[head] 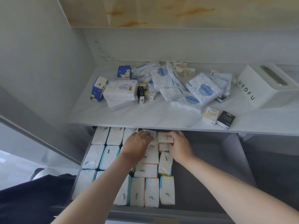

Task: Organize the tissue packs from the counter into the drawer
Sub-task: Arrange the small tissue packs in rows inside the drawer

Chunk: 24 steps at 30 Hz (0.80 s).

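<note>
The open grey drawer (210, 162) below the white counter (145, 115) holds several white tissue packs (152, 191) in rows on its left half. At the drawer's back, my right hand (179, 145) grips a small beige pocket pack (164, 137). My left hand (137, 143) lies beside it, fingers curled over another small pack (151, 132) that is mostly hidden. A loose pile of blue-and-white tissue packs (202, 88) lies on the counter, with lilac packs (120, 90) and dark blue packs (98, 88) to the left.
A white tissue box (265, 88) lettered UEOFU stands at the counter's right. A beige "Face" pack (211, 115) and a black one (225, 119) sit near the counter's front edge. The drawer's right half shows bare grey bottom. A cabinet wall (40, 62) rises on the left.
</note>
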Tool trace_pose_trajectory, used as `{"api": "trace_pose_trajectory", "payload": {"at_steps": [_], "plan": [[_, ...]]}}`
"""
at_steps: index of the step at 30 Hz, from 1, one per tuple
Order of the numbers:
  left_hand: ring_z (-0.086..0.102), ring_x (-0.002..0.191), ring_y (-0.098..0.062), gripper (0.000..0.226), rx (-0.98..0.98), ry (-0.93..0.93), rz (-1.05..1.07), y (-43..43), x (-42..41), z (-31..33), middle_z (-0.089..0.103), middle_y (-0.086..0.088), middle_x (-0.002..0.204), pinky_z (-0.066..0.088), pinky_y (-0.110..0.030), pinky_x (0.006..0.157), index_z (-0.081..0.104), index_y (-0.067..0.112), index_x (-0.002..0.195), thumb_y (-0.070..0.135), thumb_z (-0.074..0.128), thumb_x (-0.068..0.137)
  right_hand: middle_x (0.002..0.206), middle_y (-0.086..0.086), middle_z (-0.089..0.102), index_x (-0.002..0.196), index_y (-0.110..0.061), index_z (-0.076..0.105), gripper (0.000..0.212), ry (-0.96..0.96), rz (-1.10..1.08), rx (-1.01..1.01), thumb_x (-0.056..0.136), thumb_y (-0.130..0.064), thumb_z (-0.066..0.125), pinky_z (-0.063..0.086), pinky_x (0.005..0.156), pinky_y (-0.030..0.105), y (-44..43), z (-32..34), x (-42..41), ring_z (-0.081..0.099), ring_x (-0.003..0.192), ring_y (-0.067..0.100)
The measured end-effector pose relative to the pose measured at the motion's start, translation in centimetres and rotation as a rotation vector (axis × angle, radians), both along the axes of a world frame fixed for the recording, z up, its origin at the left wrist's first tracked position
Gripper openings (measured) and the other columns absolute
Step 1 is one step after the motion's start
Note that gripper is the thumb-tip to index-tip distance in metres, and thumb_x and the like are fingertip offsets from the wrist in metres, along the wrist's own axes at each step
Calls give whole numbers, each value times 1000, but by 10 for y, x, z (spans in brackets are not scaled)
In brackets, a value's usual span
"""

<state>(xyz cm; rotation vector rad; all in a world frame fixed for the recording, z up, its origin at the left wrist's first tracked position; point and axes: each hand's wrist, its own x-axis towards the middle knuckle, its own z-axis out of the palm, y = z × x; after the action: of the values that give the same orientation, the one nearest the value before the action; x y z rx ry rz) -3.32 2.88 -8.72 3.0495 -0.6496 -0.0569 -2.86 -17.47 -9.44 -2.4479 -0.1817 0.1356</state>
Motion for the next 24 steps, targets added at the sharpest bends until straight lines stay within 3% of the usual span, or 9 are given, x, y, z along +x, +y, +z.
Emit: {"api": "trace_pose_trajectory", "payload": {"at_steps": [3,6,8,11,15,18,21,24], "plan": [[43,132,-27,58,104,13,88,-4,1,2,42,-5,147,31,-39,110,41,18,144,9,54,88,123,0,50,108,-17,60,28,17,20,-28,83,-11,71,42,81,19,2,7,-2,57,104,19],[31,138,-26,62,159,25,120,-7,1,6,30,-4,153,24,-37,113,27,20,150,15,50,92,114,-5,43,98,-24,51,31,26,31,-54,79,-25,75,39,65,19,3,11,-7,55,90,16],[29,139,-25,67,143,45,118,-5,0,8,28,-3,153,24,-37,113,24,21,151,15,51,90,110,-6,42,94,-26,49,30,39,91,-68,79,-26,74,40,63,19,3,11,-11,56,89,17],[30,138,-23,70,23,54,138,-3,-3,11,34,-2,151,24,-33,113,29,21,150,5,50,86,106,-9,42,87,-25,49,26,48,163,-56,77,-24,73,42,66,19,5,11,-15,57,95,16],[48,124,-25,63,-149,27,117,6,-10,12,54,-2,135,37,-34,103,52,20,138,-5,51,79,104,-9,48,84,-24,54,21,49,207,-22,78,-18,73,37,68,12,14,7,-16,55,88,13],[59,102,-26,43,-181,-4,78,10,-17,10,64,-1,112,47,-36,87,65,21,120,8,59,79,108,-5,52,90,-17,62,16,34,182,7,80,-10,73,35,74,6,23,0,-14,56,97,14],[56,105,-21,43,-117,22,20,11,-24,9,62,3,115,46,-36,89,64,26,117,42,64,77,120,-2,48,105,-14,64,27,39,95,46,80,-8,75,30,77,1,33,-1,-12,48,103,9],[59,106,-24,41,-41,7,35,11,-23,10,63,-1,116,50,-39,85,70,24,106,33,76,67,119,-2,51,110,-18,64,34,98,22,86,79,-11,77,30,73,-3,42,-1,-9,49,102,8]]}}
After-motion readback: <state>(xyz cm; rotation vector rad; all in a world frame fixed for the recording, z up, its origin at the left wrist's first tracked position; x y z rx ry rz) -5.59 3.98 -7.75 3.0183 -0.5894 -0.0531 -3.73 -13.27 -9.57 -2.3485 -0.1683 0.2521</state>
